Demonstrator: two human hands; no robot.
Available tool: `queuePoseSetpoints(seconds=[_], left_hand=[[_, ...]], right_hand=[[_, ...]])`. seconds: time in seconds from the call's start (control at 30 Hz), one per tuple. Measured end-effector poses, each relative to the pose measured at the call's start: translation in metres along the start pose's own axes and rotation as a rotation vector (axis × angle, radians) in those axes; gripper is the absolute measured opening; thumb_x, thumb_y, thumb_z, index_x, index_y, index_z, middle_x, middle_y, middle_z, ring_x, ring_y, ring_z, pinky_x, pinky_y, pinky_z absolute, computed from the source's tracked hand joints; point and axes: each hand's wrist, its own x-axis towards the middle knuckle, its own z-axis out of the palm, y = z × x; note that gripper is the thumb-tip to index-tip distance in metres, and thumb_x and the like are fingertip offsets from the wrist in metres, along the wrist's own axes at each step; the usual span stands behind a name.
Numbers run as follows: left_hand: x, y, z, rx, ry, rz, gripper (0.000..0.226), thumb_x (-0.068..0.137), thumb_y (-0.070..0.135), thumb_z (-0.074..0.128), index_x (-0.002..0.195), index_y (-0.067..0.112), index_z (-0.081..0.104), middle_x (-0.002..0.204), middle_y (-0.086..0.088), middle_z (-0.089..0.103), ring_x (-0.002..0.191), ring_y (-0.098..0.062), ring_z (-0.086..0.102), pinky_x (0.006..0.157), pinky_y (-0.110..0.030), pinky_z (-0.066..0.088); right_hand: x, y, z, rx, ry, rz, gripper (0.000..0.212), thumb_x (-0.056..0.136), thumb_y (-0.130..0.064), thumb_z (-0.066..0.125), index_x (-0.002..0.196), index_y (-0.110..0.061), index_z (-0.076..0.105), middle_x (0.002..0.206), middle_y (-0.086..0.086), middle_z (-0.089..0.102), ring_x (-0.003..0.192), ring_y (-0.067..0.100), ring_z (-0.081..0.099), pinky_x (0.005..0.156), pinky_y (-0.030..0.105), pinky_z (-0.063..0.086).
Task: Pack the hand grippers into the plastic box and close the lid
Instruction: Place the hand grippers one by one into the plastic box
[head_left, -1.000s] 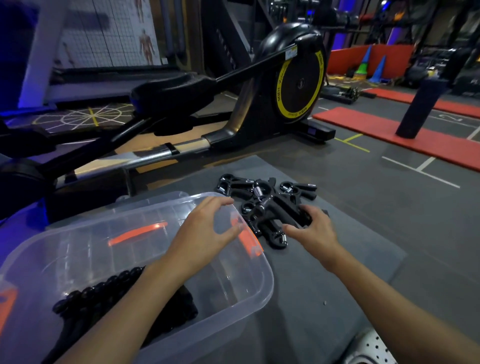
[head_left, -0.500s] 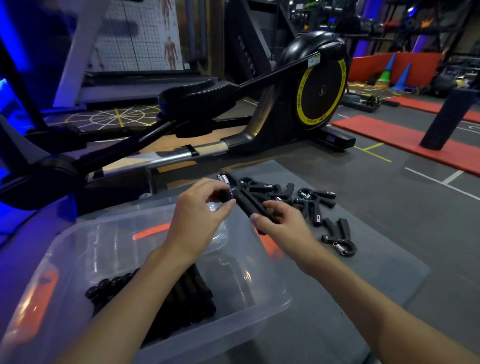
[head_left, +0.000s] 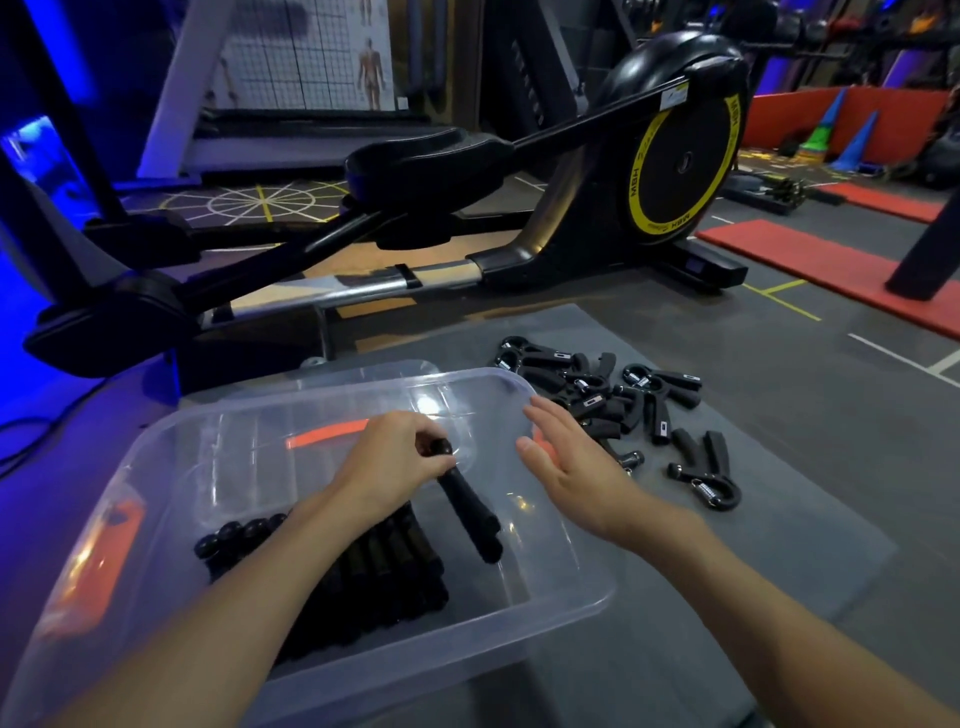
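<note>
A clear plastic box (head_left: 566, 605) with orange latches sits open on a grey mat in front of me. Several black hand grippers (head_left: 363, 577) lie in a row on its floor. My left hand (head_left: 397, 460) holds one black hand gripper (head_left: 470, 512) by its top end inside the box, handles pointing down toward me. My right hand (head_left: 569, 467) hovers open over the box's right rim, fingers straight, holding nothing. A pile of black hand grippers (head_left: 597, 384) lies on the mat to the right of the box. I cannot see a lid apart from the box.
A black elliptical trainer (head_left: 675, 161) with a yellow-ringed wheel stands just behind the mat, its rail (head_left: 363, 286) running close past the box's far side. Red mats (head_left: 810, 260) and a dark post (head_left: 930, 244) lie to the right. One hand gripper (head_left: 706, 475) lies apart on the mat.
Both hands carried a hand gripper from the pile over into the box. My right hand has let go of it and opened; my left hand now holds it alone, lower inside the box.
</note>
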Motion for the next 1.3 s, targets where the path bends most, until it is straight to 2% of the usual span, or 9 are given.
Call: queuePoseSetpoints(seconds=[0.07, 0.2, 0.37, 0.87, 1.0, 1.07, 1.13, 1.2, 1.3], left_hand=[[0.000, -0.012, 0.006, 0.068, -0.063, -0.013, 0.008, 0.074, 0.019, 0.081, 0.079, 0.016, 0.076, 0.073, 0.008, 0.068, 0.071, -0.006, 0.061, 0.067, -0.028, 0.048], [-0.002, -0.031, 0.012, 0.150, -0.139, -0.033, 0.008, 0.075, 0.017, 0.079, 0.079, 0.013, 0.074, 0.074, 0.004, 0.067, 0.069, -0.009, 0.060, 0.061, -0.021, 0.043], [-0.004, -0.050, 0.022, 0.212, -0.212, -0.088, 0.014, 0.077, 0.022, 0.080, 0.087, 0.014, 0.073, 0.084, 0.002, 0.071, 0.080, -0.015, 0.064, 0.075, -0.031, 0.052], [-0.004, -0.053, 0.024, 0.222, -0.248, -0.115, 0.017, 0.084, 0.027, 0.072, 0.099, 0.021, 0.067, 0.094, 0.009, 0.062, 0.090, -0.013, 0.061, 0.083, -0.032, 0.052], [0.006, -0.011, 0.008, 0.179, -0.137, -0.003, 0.004, 0.084, 0.027, 0.065, 0.082, 0.030, 0.066, 0.082, 0.019, 0.062, 0.082, -0.007, 0.062, 0.077, -0.033, 0.054], [0.011, 0.021, 0.000, 0.096, -0.067, 0.063, 0.006, 0.086, 0.026, 0.064, 0.083, 0.025, 0.069, 0.080, 0.015, 0.067, 0.079, -0.005, 0.063, 0.076, -0.034, 0.054], [0.013, 0.052, -0.002, 0.048, -0.011, 0.146, 0.008, 0.087, 0.029, 0.064, 0.090, 0.025, 0.070, 0.088, 0.014, 0.068, 0.087, -0.007, 0.063, 0.081, -0.032, 0.052], [0.012, 0.073, 0.003, 0.035, -0.012, 0.227, 0.017, 0.089, 0.036, 0.062, 0.101, 0.025, 0.068, 0.103, 0.015, 0.063, 0.101, -0.007, 0.058, 0.089, -0.028, 0.047], [0.013, 0.082, 0.019, 0.105, -0.125, 0.255, 0.041, 0.091, 0.050, 0.057, 0.125, 0.027, 0.057, 0.132, 0.011, 0.048, 0.124, -0.008, 0.045, 0.104, -0.031, 0.039]], right_hand=[[0.001, 0.001, 0.001, 0.020, 0.007, 0.003, 0.058, 0.100, -0.043, 0.040, 0.151, -0.020, 0.027, 0.159, -0.015, 0.014, 0.143, 0.001, 0.023, 0.114, 0.020, 0.020], [0.000, 0.003, 0.002, 0.024, 0.007, -0.002, 0.056, 0.100, -0.041, 0.041, 0.150, -0.019, 0.029, 0.158, -0.017, 0.015, 0.135, -0.010, 0.020, 0.105, 0.003, 0.016], [0.001, 0.006, 0.004, 0.021, 0.016, -0.002, 0.057, 0.098, -0.045, 0.042, 0.149, -0.020, 0.032, 0.159, -0.018, 0.014, 0.143, 0.001, 0.025, 0.119, 0.030, 0.023], [0.002, 0.010, 0.004, 0.045, 0.012, -0.009, 0.058, 0.097, -0.047, 0.044, 0.147, -0.021, 0.034, 0.157, -0.022, 0.012, 0.143, 0.003, 0.026, 0.119, 0.036, 0.025], [0.003, 0.007, 0.004, 0.079, 0.038, -0.033, 0.052, 0.098, -0.041, 0.046, 0.144, -0.017, 0.040, 0.156, -0.016, 0.020, 0.141, 0.002, 0.028, 0.117, 0.028, 0.025], [0.004, 0.006, 0.003, 0.175, 0.106, -0.033, 0.039, 0.099, -0.033, 0.048, 0.135, -0.017, 0.050, 0.149, -0.012, 0.037, 0.128, -0.005, 0.041, 0.106, 0.014, 0.034], [0.007, 0.010, 0.001, 0.303, 0.238, 0.002, 0.019, 0.100, -0.025, 0.048, 0.115, -0.025, 0.060, 0.124, -0.008, 0.059, 0.094, -0.013, 0.056, 0.077, 0.002, 0.041], [0.010, 0.020, -0.003, 0.399, 0.367, 0.081, 0.017, 0.100, -0.025, 0.047, 0.097, -0.022, 0.063, 0.098, -0.001, 0.066, 0.076, -0.002, 0.058, 0.068, 0.015, 0.048], [0.014, 0.055, -0.006, 0.343, 0.341, 0.243, 0.025, 0.099, -0.031, 0.045, 0.097, -0.014, 0.063, 0.084, 0.002, 0.063, 0.077, 0.015, 0.055, 0.071, 0.029, 0.045]])
